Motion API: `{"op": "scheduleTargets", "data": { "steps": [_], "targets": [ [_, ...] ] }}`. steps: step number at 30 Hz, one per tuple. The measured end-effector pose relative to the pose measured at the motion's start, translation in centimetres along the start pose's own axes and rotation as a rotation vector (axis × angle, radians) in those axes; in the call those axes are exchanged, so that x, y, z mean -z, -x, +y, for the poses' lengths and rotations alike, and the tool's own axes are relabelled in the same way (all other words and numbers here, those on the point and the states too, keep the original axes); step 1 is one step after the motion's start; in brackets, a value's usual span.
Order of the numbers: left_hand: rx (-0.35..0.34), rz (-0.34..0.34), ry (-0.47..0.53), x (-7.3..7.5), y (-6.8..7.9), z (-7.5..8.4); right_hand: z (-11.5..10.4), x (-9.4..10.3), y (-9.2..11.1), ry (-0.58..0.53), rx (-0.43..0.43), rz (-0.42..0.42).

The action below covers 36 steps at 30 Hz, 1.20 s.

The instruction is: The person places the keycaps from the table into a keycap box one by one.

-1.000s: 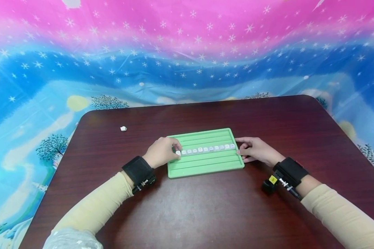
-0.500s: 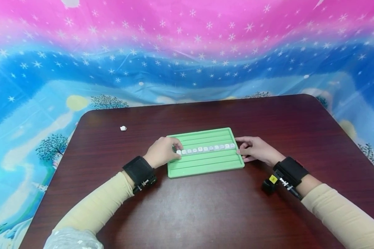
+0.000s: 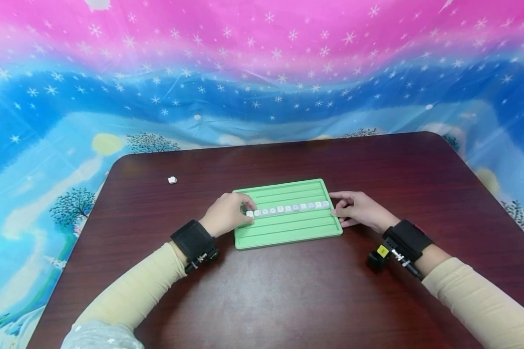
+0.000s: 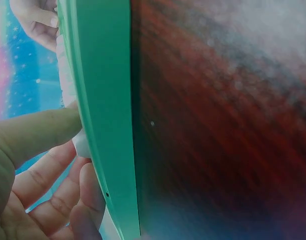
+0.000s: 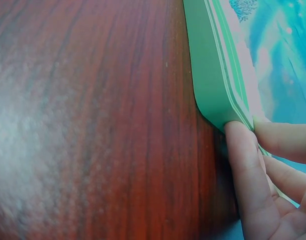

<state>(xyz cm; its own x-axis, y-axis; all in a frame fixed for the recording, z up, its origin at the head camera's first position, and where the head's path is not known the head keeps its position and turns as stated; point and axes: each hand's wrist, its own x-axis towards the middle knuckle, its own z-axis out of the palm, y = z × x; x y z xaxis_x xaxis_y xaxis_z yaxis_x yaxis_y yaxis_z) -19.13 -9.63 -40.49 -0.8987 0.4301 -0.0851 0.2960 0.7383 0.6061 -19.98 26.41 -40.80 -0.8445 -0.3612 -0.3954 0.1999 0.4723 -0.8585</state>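
A green tray (image 3: 288, 232) with long parallel grooves lies on the table, slightly turned. Along its middle groove runs a row of small white keycaps (image 3: 281, 209), several of them side by side. My left hand (image 3: 228, 212) reaches over the tray's left edge and pinches the end keycap (image 4: 82, 146) between thumb and fingers. In the left wrist view the tray's side wall hides part of the row. At the opposite end, my right hand (image 3: 361, 211) grips the tray's right edge, a fingertip (image 5: 236, 131) against the side wall near the corner.
One loose white keycap (image 3: 172, 180) lies apart on the dark wooden table (image 3: 284, 291), toward the back left. A pink and blue patterned cloth (image 3: 262, 87) hangs behind the table. Each wrist carries a black strap with a small camera.
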Motion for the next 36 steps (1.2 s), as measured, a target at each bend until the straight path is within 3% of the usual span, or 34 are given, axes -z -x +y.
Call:
{"op": "scheduleTargets", "data": {
  "steps": [8, 20, 30, 36],
  "targets": [
    [-0.016, 0.048, 0.094, 0.6, 0.5, -0.8, 0.2, 0.2, -0.1, 0.001, -0.005, 0.003],
    [-0.207, 0.082, 0.054, 2.9, 0.2, -3.6, 0.0, 0.0, 0.1, -0.008, -0.002, 0.004],
    [-0.202, 0.106, -0.004, 6.1, 0.1, -6.1, 0.1, 0.1, 0.0, -0.009, -0.007, 0.009],
    [-0.168, 0.143, -0.127, 7.3, 0.3, -7.5, 0.0, 0.0, 0.1, -0.018, 0.011, -0.008]
  ]
}}
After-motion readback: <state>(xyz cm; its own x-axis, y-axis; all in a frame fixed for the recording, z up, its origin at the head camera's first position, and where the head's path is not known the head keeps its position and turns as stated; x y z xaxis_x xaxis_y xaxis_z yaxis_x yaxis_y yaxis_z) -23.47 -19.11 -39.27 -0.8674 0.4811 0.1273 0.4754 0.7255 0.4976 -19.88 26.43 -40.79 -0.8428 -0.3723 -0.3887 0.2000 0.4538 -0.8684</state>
